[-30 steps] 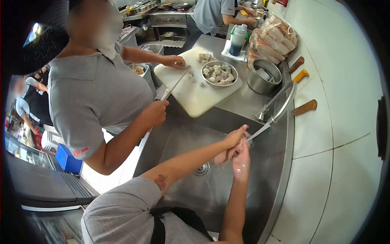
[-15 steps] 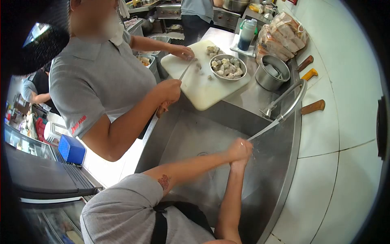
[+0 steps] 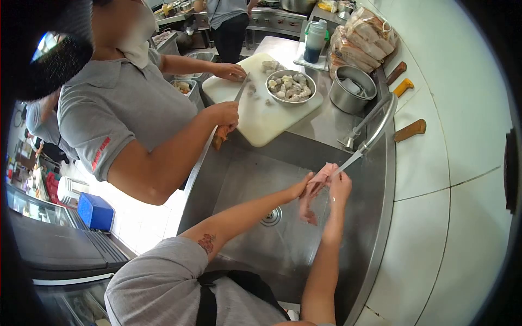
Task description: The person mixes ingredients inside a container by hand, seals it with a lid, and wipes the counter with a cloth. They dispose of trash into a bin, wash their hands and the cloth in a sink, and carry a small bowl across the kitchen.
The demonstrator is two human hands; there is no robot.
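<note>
A wet, limp pink cloth (image 3: 314, 190) hangs over the sink, stretched between my two hands. My left hand (image 3: 299, 188) grips its left edge, and my right hand (image 3: 341, 186) holds the upper right part. Right above it is the mouth of the curved tap (image 3: 380, 130), where a pale stream runs down onto the cloth. Beneath my hands lie the steel sink basin (image 3: 239, 179) and its round drain (image 3: 271, 216). Some fingertips are hidden by folds of the cloth.
A co-worker at the left holds a knife (image 3: 241, 92) over a white cutting board (image 3: 261, 133). On it stands a bowl (image 3: 291, 100) of what looks like peeled shrimp. A steel pot (image 3: 352, 100), a bottle (image 3: 314, 43), bagged bread (image 3: 361, 43) and wall-side knives (image 3: 410, 130) are beyond.
My hands were clasped together under the tap; now they are apart with the pink cloth spread between them. The view has shifted slightly, and the drain shows clearly.
</note>
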